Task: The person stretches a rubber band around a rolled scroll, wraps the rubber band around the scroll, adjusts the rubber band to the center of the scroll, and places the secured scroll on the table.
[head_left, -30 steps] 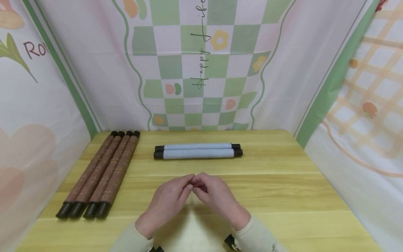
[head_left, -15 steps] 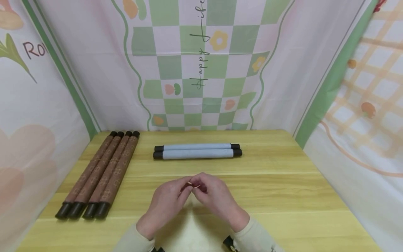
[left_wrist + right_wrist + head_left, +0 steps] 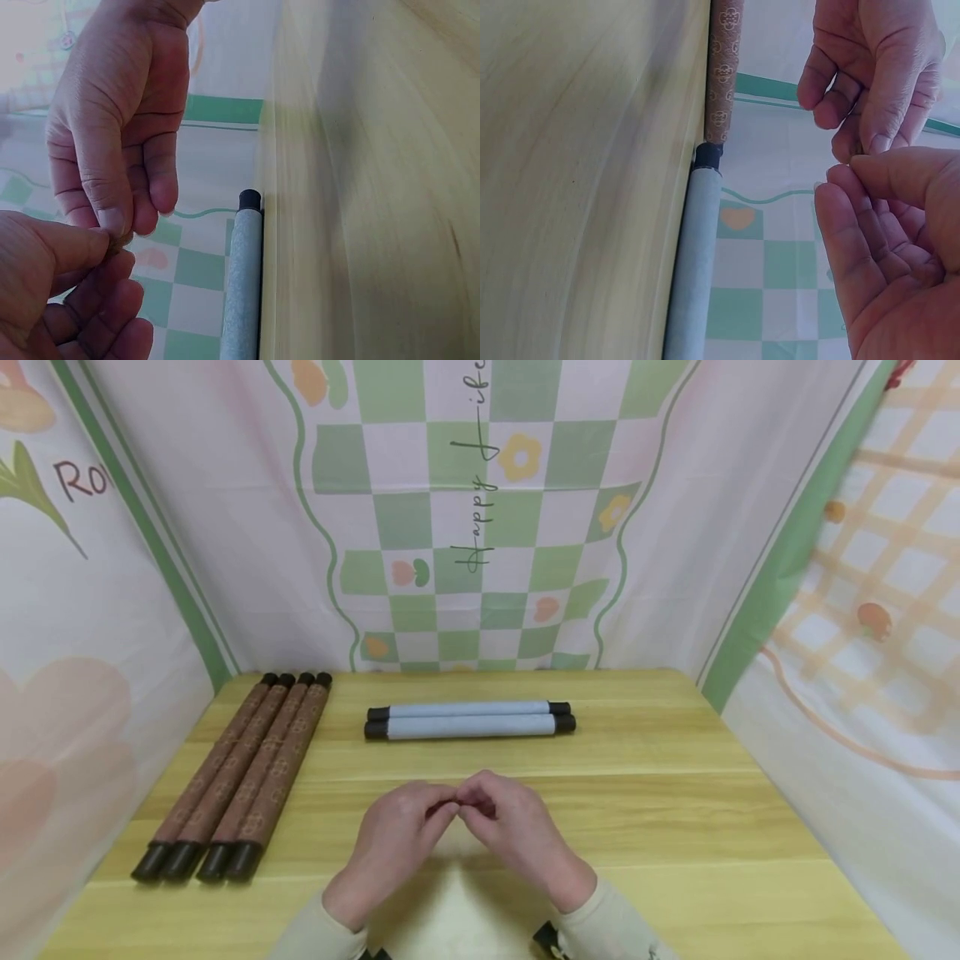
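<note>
My left hand (image 3: 401, 831) and right hand (image 3: 517, 827) are above the near middle of the table, fingers loosely bent. Their thumbs and fingertips meet at the centre; a small brownish spot shows at that contact in the left wrist view, and I cannot tell what it is. Beyond the hands, two pale blue rolled scrolls with black ends lie crosswise side by side, the nearer scroll (image 3: 472, 727) against the farther scroll (image 3: 468, 708). On the left, several brown patterned scrolls (image 3: 281, 764) lie lengthwise in a row, black ends towards me.
The wooden table (image 3: 637, 810) has printed curtains around it, with a green checked curtain (image 3: 457, 518) behind. A black strap piece (image 3: 551, 937) shows by the right sleeve cuff (image 3: 592, 902).
The fingertips have shifted slightly against each other, and the small gap between them has narrowed. The scrolls lie where they were.
</note>
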The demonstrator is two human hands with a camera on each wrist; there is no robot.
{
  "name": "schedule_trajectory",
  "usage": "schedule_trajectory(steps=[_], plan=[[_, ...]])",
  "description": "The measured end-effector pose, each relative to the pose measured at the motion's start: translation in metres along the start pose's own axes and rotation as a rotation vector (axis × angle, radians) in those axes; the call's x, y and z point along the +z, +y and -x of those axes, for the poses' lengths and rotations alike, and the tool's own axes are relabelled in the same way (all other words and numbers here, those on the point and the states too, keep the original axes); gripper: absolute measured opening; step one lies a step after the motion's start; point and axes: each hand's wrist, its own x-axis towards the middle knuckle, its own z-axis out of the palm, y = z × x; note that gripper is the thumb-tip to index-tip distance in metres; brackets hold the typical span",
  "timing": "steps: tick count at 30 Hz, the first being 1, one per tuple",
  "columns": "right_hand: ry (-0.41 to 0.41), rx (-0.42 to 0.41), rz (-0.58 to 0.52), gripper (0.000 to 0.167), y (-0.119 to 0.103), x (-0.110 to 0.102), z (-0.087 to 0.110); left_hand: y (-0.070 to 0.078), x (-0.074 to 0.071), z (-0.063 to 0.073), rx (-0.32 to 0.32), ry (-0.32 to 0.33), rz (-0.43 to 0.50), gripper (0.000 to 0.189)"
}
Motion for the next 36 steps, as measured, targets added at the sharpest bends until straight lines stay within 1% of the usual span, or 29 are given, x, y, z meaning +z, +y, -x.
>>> schedule_trajectory(steps=[5, 8, 11, 14, 18, 22, 25, 29, 33, 36], plan=[[-0.003, 0.039, -0.011, 0.017, -0.0013, -0.0013, 0.0006, 0.0019, 0.0003, 0.0003, -0.035, 0.008, -0.017, 0.007], [0.002, 0.044, -0.009, 0.018, -0.0023, -0.0018, 0.0008, 0.0019, 0.0012, 0.0005, -0.038, 0.011, -0.003, 0.004], [0.008, 0.049, -0.007, 0.019, -0.0029, -0.0017, 0.0008, 0.0013, 0.003, 0.0009, -0.024, 0.016, 0.05, 0.003], [0.006, 0.08, 0.008, 0.02, -0.0039, -0.0017, 0.0004, 0.0012, 0.0044, 0.0018, -0.004, 0.027, 0.093, 0.005], [-0.005, 0.131, 0.039, 0.023, -0.0054, -0.0022, 0.0002, 0.0011, 0.0037, 0.0021, 0.016, 0.03, 0.089, 0.008], [-0.005, 0.16, 0.077, 0.026, -0.0062, -0.0032, 0.0007, 0.0004, 0.0019, 0.0018, 0.028, 0.02, 0.078, 0.011], [-0.001, 0.149, 0.09, 0.026, -0.0051, -0.0035, 0.0008, -0.0003, 0.0006, 0.0018, 0.013, 0.017, 0.087, 0.01], [-0.007, 0.124, 0.079, 0.023, -0.0035, -0.0035, 0.0005, -0.0004, -0.0012, 0.0015, -0.013, 0.029, 0.111, 0.006], [-0.036, 0.128, 0.066, 0.019, -0.0032, -0.0038, 0.0003, -0.0001, -0.002, 0.0012, -0.033, 0.03, 0.136, 0.002], [-0.059, 0.136, 0.062, 0.017, -0.0037, -0.0045, 0.0001, 0.0001, -0.0021, 0.002, -0.053, 0.019, 0.157, 0.004]])
